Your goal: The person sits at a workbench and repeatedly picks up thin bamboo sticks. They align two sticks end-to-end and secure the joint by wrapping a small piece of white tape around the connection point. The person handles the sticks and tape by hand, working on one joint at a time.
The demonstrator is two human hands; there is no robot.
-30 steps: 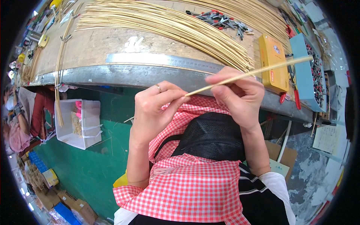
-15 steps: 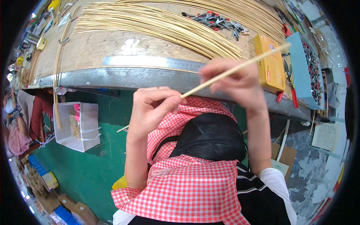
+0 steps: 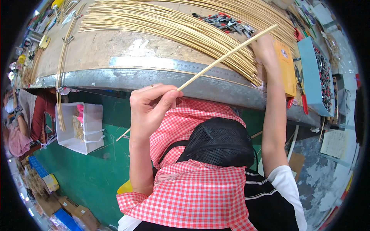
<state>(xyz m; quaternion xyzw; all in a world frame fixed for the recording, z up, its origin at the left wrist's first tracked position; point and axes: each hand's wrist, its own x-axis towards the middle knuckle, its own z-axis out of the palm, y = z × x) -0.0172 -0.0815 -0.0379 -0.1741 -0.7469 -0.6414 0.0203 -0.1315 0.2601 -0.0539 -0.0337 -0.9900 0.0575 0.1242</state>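
My left hand [image 3: 154, 106] is closed in a pinch on the near end of a thin pale bamboo strip [image 3: 221, 57]. The strip slants up to the right, and its far end crosses in front of my right hand [image 3: 265, 48]. That hand is stretched out over the bench at the right end of a heap of small spring clamps [image 3: 225, 23], black and grey with red tips. Its fingers are mostly hidden behind the strip and the hand itself, so I cannot tell what they touch. Long bundled bamboo strips [image 3: 165, 29] lie across the bench beside the clamps.
A steel ruler [image 3: 154, 62] lies along the bench's front edge [image 3: 127, 79]. To the right are a yellow box [image 3: 284, 65], red-handled pliers [image 3: 303, 101] and a blue box [image 3: 313, 79] of clamps. A white plastic bin [image 3: 92, 134] stands on the floor at left; another person [image 3: 23, 127] is beyond it.
My right hand has moved away from the strip, forward over the bench to the clamp heap. My left hand keeps its pinch and has shifted slightly left and up.
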